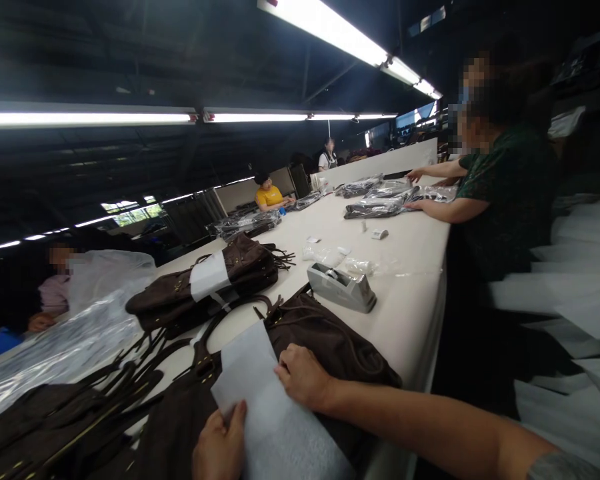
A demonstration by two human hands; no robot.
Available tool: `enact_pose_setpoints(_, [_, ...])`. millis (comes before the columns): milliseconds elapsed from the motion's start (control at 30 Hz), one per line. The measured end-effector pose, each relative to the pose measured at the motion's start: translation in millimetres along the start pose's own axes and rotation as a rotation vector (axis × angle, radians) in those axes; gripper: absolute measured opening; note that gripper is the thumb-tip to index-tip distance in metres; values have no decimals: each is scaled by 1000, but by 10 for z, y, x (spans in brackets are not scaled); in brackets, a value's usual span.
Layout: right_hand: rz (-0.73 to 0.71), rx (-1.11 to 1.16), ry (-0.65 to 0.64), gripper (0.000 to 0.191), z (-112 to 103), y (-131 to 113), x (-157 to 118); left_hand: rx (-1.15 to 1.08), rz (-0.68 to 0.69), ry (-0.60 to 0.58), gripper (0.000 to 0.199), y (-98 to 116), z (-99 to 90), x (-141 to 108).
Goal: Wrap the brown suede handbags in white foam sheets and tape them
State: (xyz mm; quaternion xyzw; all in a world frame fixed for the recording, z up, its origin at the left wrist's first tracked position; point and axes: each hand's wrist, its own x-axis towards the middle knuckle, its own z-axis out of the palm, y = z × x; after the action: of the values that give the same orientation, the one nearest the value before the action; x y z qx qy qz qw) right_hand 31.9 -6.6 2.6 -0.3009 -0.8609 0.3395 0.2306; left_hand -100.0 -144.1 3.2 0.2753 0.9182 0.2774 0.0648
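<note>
A strip of thin white wrapping sheet (273,413) lies across a dark brown handbag (325,330) in front of me. My left hand (220,443) grips the sheet's left edge, thumb on top; its other fingers are partly hidden. On the right edge, my right hand (303,377) is closed with bent fingers pinching the sheet against the bag. The bag's curved handle (213,330) sticks out on the far left side. Just beyond the bag stands a grey tape dispenser (341,287).
Another brown bag (245,267) wears a white band. More brown bags (45,427) lie at left, near clear plastic (80,327). Plastic-wrapped bags (375,207) sit farther along the white table (405,267). Co-workers stand around it; white sheets (570,293) hang at right.
</note>
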Motion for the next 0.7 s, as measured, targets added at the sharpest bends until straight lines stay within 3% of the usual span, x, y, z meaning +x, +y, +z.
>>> enact_pose_setpoints(100, [128,230,5,23,-42,20,62,-98,-63,-84,67,2,-40,-7])
enact_pose_setpoints(200, [269,425,-89,20,-81,27,140,-325,-73,-195,69,76,-48,-9])
enact_pose_setpoints(300, [306,465,-128,33,-100,22,205,-455,-81,-297,73,148,-50,4])
enact_pose_setpoints(467, [361,483,-58,52,-81,37,254,-531,-80,-361,71,111,-38,52])
enact_pose_setpoints(700, [302,382,-114,14,-41,82,211,-595,-156,-320,65,18,-41,92])
